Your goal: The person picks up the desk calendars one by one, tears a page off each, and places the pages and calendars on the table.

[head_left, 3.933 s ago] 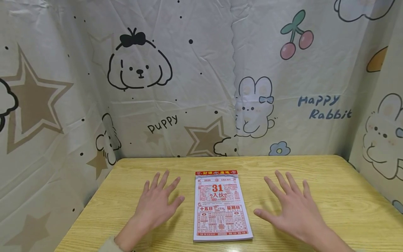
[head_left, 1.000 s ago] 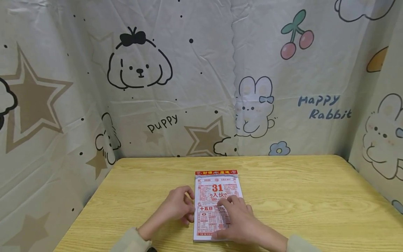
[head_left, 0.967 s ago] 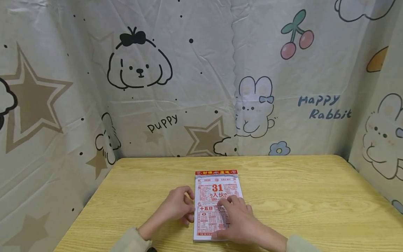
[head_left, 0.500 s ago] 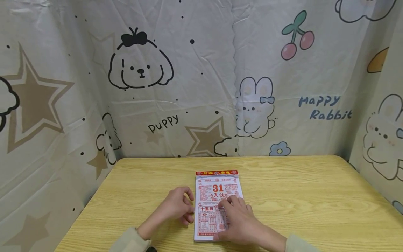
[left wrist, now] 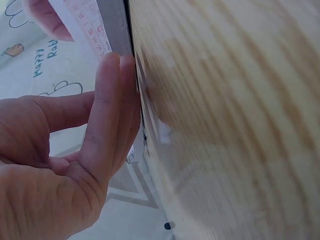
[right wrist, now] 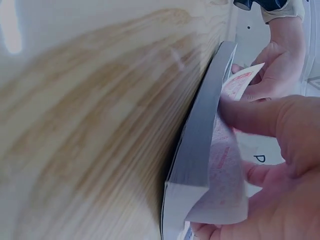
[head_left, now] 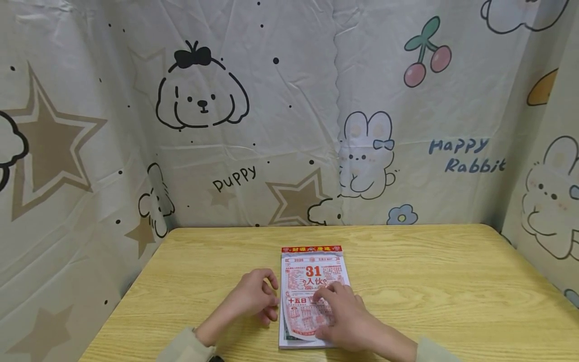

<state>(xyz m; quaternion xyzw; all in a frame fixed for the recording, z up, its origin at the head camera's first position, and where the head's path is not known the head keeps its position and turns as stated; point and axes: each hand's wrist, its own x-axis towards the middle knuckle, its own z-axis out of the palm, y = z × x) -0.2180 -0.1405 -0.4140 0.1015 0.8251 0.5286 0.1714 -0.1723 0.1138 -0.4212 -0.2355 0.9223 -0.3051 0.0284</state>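
A thick tear-off calendar (head_left: pixel 311 255) with a red header strip lies flat on the table. Its top page (head_left: pixel 298 319), printed in red with a large 31, is raised along the lower edge and curls up, baring a sheet with dark green print at the lower left corner. My right hand (head_left: pixel 346 319) pinches this page near its lower right; in the right wrist view the page (right wrist: pixel 225 185) bows away from the grey-edged pad (right wrist: pixel 200 130) beside the thumb. My left hand (head_left: pixel 255 295) rests at the calendar's left side, its fingertips (left wrist: pixel 107 67) against the pad's edge.
The yellow wood-grain table (head_left: pixel 443 281) reaches out on both sides of the calendar. A pale curtain (head_left: pixel 289 125) with cartoon prints hangs behind it and on both sides.
Both hands came in from beside the calendar earlier. Since half a second ago, the right thumb has slid inward and lifted the top page's lower edge. The left hand has stayed put.
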